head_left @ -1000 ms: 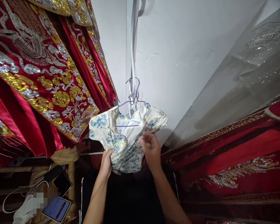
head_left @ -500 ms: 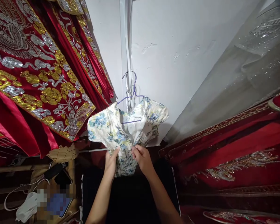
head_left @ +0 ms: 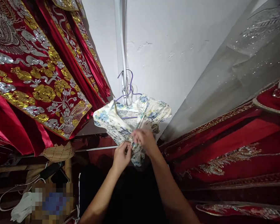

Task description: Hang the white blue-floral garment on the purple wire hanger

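A white short-sleeved blouse (head_left: 109, 119) with blue and yellow flowers hangs on a purple wire hanger (head_left: 131, 90) in front of me. Its V-neck lies open over the hanger's lower bar. My left hand (head_left: 122, 154) pinches the front edge of the blouse below the neckline, fingers closed on the cloth. Close above it, my right hand (head_left: 143, 140) is at the other front edge, blurred by motion, its fingers bent together at the cloth. The lower part of the blouse is bunched and partly hidden behind my hands.
Red cloth with gold and silver sequin embroidery (head_left: 44, 93) hangs at the left. Red beaded garments (head_left: 235, 140) and a sheer sparkly fabric (head_left: 254, 59) fill the right. A white strap (head_left: 122, 37) runs down the wall. A white cable (head_left: 4, 199) lies at lower left.
My left hand has moved right and up to the front edge, close to my right hand. The right hand has risen slightly. The blouse front has shifted right, its neckline spread wider.
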Demonstrator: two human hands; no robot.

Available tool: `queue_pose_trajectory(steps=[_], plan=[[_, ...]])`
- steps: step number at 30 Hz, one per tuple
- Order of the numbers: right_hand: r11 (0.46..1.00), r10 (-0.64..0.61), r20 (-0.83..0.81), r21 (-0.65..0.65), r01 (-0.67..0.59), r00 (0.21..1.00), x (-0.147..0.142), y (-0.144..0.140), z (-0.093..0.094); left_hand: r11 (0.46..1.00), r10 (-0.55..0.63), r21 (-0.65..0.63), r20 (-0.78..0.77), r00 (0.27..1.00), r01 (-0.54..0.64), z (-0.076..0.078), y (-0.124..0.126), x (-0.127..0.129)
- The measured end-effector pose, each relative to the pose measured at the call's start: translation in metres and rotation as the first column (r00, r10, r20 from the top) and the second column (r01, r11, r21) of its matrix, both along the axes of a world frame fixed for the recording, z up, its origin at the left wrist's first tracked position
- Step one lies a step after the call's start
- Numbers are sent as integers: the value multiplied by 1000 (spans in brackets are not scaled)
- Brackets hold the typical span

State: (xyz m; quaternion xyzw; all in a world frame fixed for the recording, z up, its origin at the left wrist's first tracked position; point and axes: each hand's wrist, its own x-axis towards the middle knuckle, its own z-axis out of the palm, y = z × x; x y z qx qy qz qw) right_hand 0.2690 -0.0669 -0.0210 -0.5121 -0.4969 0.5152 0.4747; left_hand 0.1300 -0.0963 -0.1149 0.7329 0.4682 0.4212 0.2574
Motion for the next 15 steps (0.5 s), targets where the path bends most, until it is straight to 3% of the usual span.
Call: queue_pose_trajectory(steps=[4, 6, 9, 12, 15], plan=[[979, -54, -143, 188, 80, 988, -1, 44, 61, 998, -7, -57, -297, 955, -10, 12, 6, 5], [961, -45, -212, 256, 100, 976, -8, 51, 79, 997, -37, -73, -371, 928, 10, 20, 14, 6], [942, -58, -259, 305, 139, 964, -15, 43, 84, 999, -51, -30, -236, 970, 45, 48, 31, -1], [951, -105, -202, 264, 158, 974, -13, 26, 77, 988, -8, 156, 74, 997, -4, 96, 51, -11], [953, -126, -80, 266, 144, 989, -8, 15, 78, 932, -13, 361, 110, 994, -28, 143, 67, -15]])
